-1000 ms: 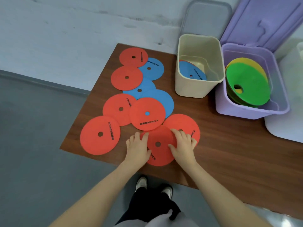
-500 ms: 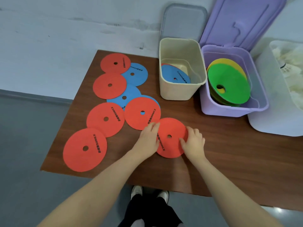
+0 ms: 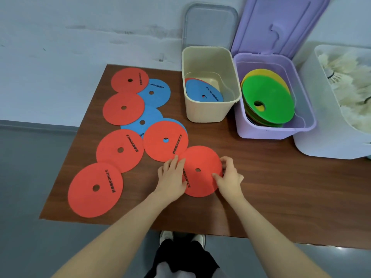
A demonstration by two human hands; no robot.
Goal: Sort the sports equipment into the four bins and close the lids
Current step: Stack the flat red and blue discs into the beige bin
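Note:
A red flat disc (image 3: pixel 200 178) lies on the brown table (image 3: pixel 291 193) near its front edge. My left hand (image 3: pixel 172 175) rests flat on the disc's left edge with straight fingers. My right hand (image 3: pixel 228 175) pinches its right edge with curled fingers. Several more red discs (image 3: pixel 95 189) and blue discs (image 3: pixel 156 92) lie overlapping across the left half of the table. The beige bin (image 3: pixel 208 115) holds a blue disc (image 3: pixel 202 91) on top of a red one. Green and yellow cone markers (image 3: pixel 269 97) are stacked in the purple bin (image 3: pixel 265 133).
A white bin (image 3: pixel 325 141) of shuttlecocks (image 3: pixel 353 81) stands at the far right. A grey lid (image 3: pixel 210 23) leans on the wall behind the beige bin, and the purple lid (image 3: pixel 281 23) stands open. The table's front right is bare wood.
The two red discs near my hands have been pushed together, so only one shows on top. Both hands have shifted right with it, and my view has swung right.

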